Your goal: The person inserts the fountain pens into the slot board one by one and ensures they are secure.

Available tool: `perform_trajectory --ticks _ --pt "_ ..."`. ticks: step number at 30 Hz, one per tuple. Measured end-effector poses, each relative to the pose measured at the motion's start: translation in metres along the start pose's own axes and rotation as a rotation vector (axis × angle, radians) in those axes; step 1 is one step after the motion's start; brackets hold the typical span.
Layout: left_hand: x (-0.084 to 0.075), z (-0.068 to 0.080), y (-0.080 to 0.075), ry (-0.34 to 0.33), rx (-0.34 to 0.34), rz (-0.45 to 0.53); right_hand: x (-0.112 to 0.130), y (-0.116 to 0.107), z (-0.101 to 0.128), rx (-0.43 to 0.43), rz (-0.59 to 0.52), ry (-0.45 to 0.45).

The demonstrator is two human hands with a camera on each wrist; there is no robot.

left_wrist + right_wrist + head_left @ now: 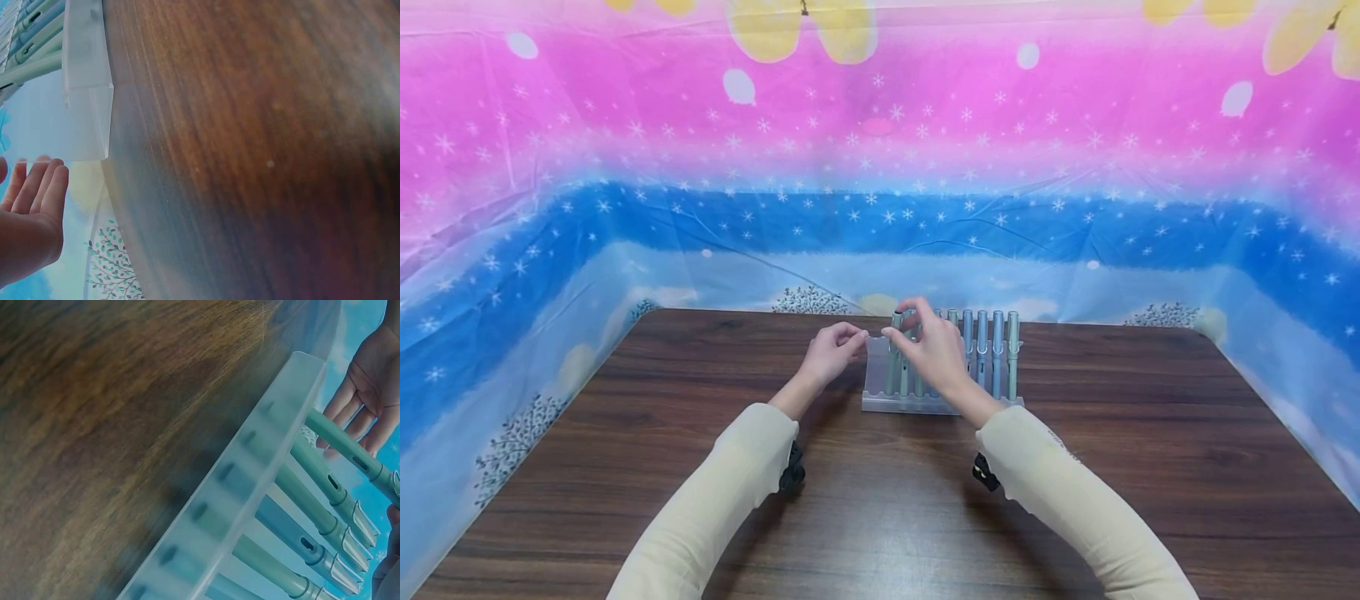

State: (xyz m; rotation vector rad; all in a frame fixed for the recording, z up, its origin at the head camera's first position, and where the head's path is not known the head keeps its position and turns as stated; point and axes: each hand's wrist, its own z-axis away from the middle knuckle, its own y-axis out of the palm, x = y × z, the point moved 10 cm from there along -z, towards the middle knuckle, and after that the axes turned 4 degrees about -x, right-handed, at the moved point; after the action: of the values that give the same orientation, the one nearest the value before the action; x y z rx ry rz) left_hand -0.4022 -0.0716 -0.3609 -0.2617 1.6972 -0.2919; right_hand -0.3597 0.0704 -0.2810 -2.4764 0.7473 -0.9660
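Observation:
A clear pen stand holds a row of upright green and blue capped pens with metal clips. My right hand pinches the capped top of the leftmost green pen between thumb and forefinger. The lower end of that pen is at the stand's front ledge. At the stand's left upper edge, the left hand grips the clear panel by thumb and fingertips. In the right wrist view its fingers show behind the leftmost pen. My right hand hides several pens in the middle of the row in the head view.
The stand is near the back of a dark wood-grain table. A printed cloth with snowflakes hangs round the table's back and sides. Dark wrist cameras sit under both cream sleeves.

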Motion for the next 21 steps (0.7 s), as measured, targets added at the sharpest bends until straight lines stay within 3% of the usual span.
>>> perform_trajectory --ticks 13,21 --pt "-0.002 0.0 -0.001 0.012 -0.008 -0.001 -0.007 0.005 0.001 0.053 -0.031 0.017" --pt "-0.001 0.0 -0.001 0.02 -0.007 0.001 -0.004 0.01 0.006 0.123 0.046 -0.07"
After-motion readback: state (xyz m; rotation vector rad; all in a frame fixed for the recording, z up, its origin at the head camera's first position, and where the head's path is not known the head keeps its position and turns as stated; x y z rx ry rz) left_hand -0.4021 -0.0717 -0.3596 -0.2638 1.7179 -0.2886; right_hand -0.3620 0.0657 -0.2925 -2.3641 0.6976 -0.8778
